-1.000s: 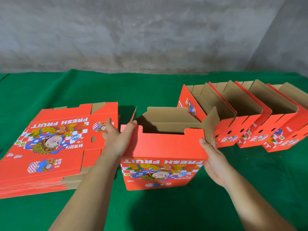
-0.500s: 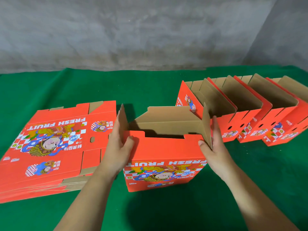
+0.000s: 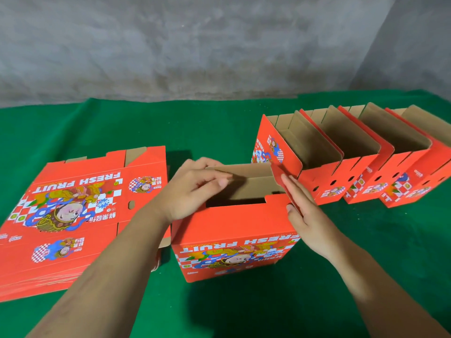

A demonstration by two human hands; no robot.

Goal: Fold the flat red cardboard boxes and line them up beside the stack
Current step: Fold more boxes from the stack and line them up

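One half-folded red box (image 3: 234, 230) stands upright on the green surface (image 3: 97, 123), straight ahead and nearest the camera, its "FRESH FRUIT" print upside down on the near wall. Its top is open, with brown cardboard showing inside.

The left hand (image 3: 192, 189) lies over the box's left top edge, fingers bent loosely over the left flap and reaching into the opening; whether they pinch the flap or only press it down I cannot tell. The right hand (image 3: 302, 211) lies flat against the box's right side with fingers straight, a wide grip that holds nothing, pressing the red right flap (image 3: 283, 176) inward over the opening.

To the left, just beside the box, lies one stack (image 3: 73, 215) of flat red boxes, printed face up; the number of sheets in it cannot be counted, only thin layered edges show at its near side.

To the right and farther back stands a row of folded boxes (image 3: 341, 164), four that I can count, each open at the top, leaning against one another in a line that runs to the right edge of the view. The nearest of them touches or almost touches the box in hand at its right rear corner.

A grey wall (image 3: 219, 45) rises behind the surface.
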